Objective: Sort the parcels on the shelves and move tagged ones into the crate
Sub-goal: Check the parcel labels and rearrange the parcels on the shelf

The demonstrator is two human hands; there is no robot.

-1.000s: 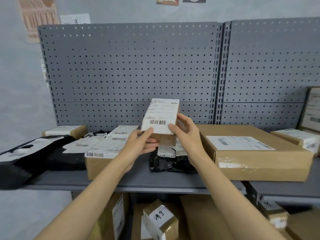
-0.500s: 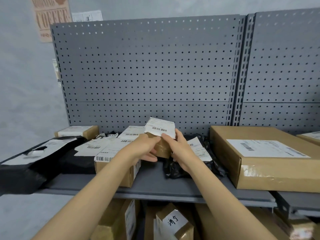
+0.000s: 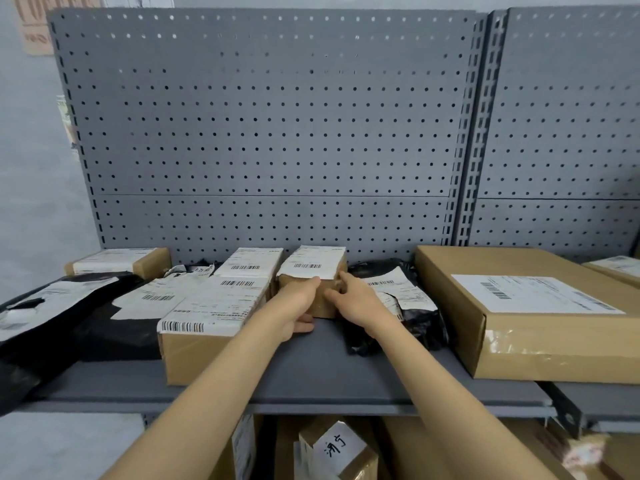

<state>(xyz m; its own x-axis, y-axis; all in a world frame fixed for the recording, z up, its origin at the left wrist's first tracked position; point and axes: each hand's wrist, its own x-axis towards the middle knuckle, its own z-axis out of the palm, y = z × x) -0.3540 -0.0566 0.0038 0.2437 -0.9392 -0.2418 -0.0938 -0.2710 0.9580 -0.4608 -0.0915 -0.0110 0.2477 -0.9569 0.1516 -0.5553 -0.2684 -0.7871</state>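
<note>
Resting between both hands' fingers (image 3: 316,281): small parcel (image 3: 320,268)

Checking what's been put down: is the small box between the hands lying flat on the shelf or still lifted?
Flat: the small box sits on the shelf, label up.

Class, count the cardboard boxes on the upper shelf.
5: a back-left box, a long box left of centre, a small box held by left hand and right hand, a large box on the right, a far-right box at the edge. Black bags may hide others.
</note>
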